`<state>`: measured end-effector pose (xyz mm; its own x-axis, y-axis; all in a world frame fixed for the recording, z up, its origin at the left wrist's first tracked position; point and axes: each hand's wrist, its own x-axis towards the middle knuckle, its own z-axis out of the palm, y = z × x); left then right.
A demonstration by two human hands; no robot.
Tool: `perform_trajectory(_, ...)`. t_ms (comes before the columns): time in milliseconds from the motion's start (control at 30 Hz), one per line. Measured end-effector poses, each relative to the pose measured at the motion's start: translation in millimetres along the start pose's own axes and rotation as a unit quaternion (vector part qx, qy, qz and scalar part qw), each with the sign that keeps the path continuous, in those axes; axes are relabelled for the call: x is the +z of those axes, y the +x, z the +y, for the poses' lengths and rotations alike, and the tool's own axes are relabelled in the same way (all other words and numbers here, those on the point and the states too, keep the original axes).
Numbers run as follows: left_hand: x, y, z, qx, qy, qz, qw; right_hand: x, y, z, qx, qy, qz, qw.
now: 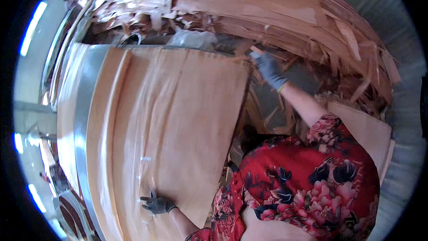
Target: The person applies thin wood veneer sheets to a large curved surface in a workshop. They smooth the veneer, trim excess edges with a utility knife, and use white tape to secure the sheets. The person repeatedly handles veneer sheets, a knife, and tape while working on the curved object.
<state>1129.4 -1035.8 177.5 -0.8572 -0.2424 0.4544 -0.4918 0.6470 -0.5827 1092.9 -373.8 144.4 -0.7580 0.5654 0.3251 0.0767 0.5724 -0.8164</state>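
A wide sheet of pale wood veneer [200, 107] lies before me, with long ripples running down its left part. My left hand [158, 205], in a dark grey glove, rests on the veneer near its lower part, fingers apart. Beside it are a small crack and a short whitish piece, like tape [146, 158], on the surface. My right hand [269, 69], gloved in grey, is beyond the sheet's far right corner. Its fingers are closed around a small pale piece, smeared by motion, whose kind I cannot make out.
Behind the sheet stands a large stack of reddish veneer [267, 9] with ragged, torn edges. A clear plastic bag [191, 39] lies between. Veneer scraps [276, 120] litter the floor by my arm. A grey metal band [82, 120] runs along the left. Another board stack [363, 129] is at right.
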Motion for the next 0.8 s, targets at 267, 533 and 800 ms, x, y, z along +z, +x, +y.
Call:
perform_trajectory(267,14.5,-1.6,-15.1,0.033,-0.036,0.022,0.999,-330.8,-210.7,157.5,0.487,-0.43,0.113,0.752)
perform_trajectory(533,-90.8,8.6,28.6,0.035,-0.121,0.11,0.986,-381.5,-240.1,230.4,0.475,-0.466,0.177,0.725)
perform_trajectory(800,-215.0,-29.1,257.4,0.122,-0.375,0.034,0.918,-247.3,-29.7,317.2,0.303,-0.335,-0.017,0.892)
